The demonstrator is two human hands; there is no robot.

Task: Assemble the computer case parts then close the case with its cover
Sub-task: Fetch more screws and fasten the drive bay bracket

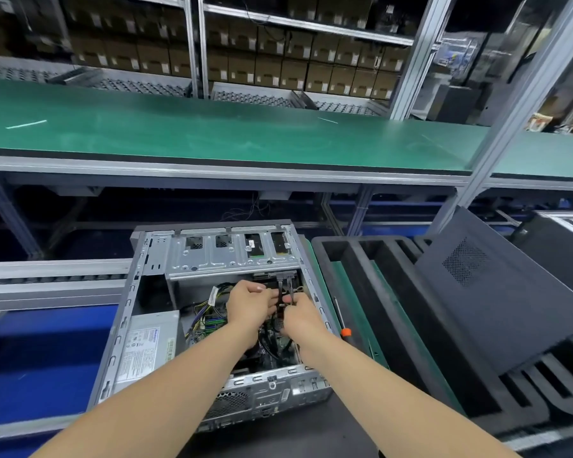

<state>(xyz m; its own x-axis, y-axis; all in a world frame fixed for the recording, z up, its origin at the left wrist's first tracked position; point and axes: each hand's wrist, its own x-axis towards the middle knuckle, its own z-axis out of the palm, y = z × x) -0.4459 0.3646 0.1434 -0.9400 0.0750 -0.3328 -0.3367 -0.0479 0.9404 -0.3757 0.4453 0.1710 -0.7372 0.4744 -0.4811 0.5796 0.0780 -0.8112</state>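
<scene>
**Both hands on a cable inside the open case**

Head view: the fingertips are mostly hidden behind the knuckles, and the board under the wrists is a dark tangle that is hard to make out. Both forearms are cut off at the bottom edge. The case lies on its side, open side up, beneath both hands. Its drive cage is just beyond them, and the power supply is left of the left hand. That hand and the right hand meet close together with fingers curled, both pinching a black cable that rises between them. The cover leans on a foam tray, well right of the right hand. A screwdriver lies just beside the right wrist.
</scene>
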